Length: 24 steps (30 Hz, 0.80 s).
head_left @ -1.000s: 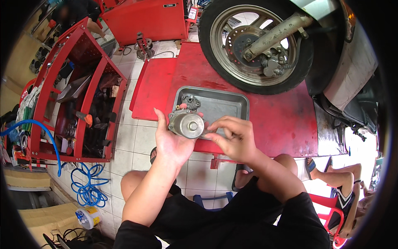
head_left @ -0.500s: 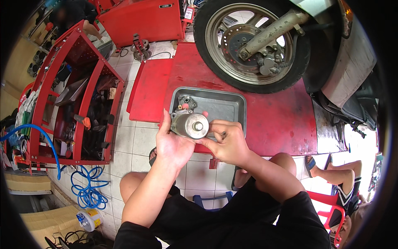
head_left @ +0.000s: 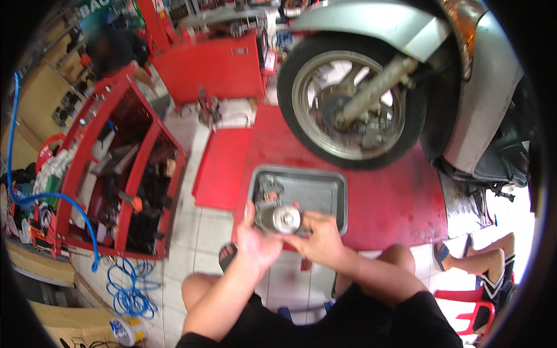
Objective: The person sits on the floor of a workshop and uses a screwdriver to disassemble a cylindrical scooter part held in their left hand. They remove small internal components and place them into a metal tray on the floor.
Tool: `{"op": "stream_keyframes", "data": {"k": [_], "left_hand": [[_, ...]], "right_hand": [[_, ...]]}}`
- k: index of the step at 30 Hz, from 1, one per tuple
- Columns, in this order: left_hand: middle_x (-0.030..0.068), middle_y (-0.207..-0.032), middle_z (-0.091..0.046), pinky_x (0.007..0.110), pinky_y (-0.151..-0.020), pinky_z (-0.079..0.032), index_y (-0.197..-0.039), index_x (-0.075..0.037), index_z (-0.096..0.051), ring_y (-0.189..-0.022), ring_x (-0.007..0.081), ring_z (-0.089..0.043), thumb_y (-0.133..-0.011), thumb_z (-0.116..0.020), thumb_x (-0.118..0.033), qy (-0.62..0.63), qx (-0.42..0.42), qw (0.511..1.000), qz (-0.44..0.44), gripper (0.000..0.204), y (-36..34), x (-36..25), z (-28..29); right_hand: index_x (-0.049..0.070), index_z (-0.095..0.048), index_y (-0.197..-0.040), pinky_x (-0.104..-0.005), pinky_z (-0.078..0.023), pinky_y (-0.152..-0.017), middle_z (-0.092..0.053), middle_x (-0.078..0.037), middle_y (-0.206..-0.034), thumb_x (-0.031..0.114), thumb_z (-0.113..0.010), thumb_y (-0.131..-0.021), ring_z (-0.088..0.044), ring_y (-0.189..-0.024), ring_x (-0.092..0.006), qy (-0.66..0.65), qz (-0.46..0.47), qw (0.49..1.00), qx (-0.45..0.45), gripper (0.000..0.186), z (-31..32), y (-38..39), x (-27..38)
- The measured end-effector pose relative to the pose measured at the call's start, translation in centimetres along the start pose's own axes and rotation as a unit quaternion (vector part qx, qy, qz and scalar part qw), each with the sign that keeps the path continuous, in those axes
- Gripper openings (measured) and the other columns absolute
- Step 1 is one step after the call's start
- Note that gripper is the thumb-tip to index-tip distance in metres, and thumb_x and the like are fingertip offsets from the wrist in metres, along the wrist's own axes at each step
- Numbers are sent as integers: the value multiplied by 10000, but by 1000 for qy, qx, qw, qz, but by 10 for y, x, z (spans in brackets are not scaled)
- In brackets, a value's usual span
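Observation:
Above the near edge of a grey metal tray I hold a silver cylindrical starter motor, its round end with a central stub turned up towards me. My left hand cradles it from the left and below, palm up. From the right, the fingers of my right hand close against its side; blur hides their exact grip. A metal casing part lies in the tray's far left corner, partly hidden behind the motor.
The tray rests on a red lift platform below a scooter's front wheel. At left stand a red tool cart and a coiled blue hose. Another person is at the far left; someone's legs show at right.
The whole view has tilted upward, so the tray, wheel and hands sit lower in the picture. Both hands still hold the motor, with no clear change of grip.

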State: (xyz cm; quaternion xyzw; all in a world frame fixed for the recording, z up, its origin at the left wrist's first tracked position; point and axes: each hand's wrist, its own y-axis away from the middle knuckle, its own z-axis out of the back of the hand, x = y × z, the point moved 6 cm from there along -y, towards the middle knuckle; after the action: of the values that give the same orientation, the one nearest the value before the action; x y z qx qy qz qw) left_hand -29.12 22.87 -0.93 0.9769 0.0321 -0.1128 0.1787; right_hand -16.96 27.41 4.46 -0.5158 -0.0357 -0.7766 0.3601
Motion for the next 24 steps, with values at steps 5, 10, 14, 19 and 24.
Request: {"op": "stream_keyframes", "data": {"k": [5,10,14,19,24], "left_hand": [[259,-1271,-587,566,-1065,-370,-1226,-102,-586,-1209,406,-525,-1023,-337,-573,13,-15,1000,-3,570,6,-4,-2],[256,-1267,-591,576,-1051,-364,-1207,-107,-605,-1163,407,-528,-1027,-304,-582,22,-17,1000,-2,590,2,-6,2],[252,-1262,-596,576,-1041,-369,-1220,-114,-600,-1147,411,-531,-1029,-289,-584,29,-27,999,0,594,3,-4,3],[190,-1280,-592,561,-1041,-393,-1224,-75,-569,-1254,393,-505,-1041,-288,-562,19,7,1000,7,591,4,-5,5],[262,-1246,-586,609,-949,-426,-1245,-135,-575,-1076,433,-550,-1025,-256,-601,17,-23,1000,-7,607,0,-9,11]], "right_hand": [[-34,-700,-835,-359,-534,-622,-686,-145,-805,132,-837,-736,-694,-691,-279,-47,-15,999,-19,236,-3,-4,7],[-14,-708,-830,-326,-509,-579,-685,-122,-780,108,-831,-733,-682,-658,-228,-68,-8,997,-34,198,-2,-4,7],[-15,-684,-801,-336,-507,-572,-672,-124,-757,111,-829,-732,-669,-634,-236,-57,0,998,-25,204,-3,-4,7],[-14,-665,-801,-345,-509,-572,-643,-122,-719,133,-834,-727,-661,-624,-246,-30,5,999,-12,235,-4,-6,10],[-6,-659,-806,-357,-499,-559,-600,-105,-671,152,-826,-738,-633,-590,-253,-55,1,998,-6,240,-3,-7,15]]}}
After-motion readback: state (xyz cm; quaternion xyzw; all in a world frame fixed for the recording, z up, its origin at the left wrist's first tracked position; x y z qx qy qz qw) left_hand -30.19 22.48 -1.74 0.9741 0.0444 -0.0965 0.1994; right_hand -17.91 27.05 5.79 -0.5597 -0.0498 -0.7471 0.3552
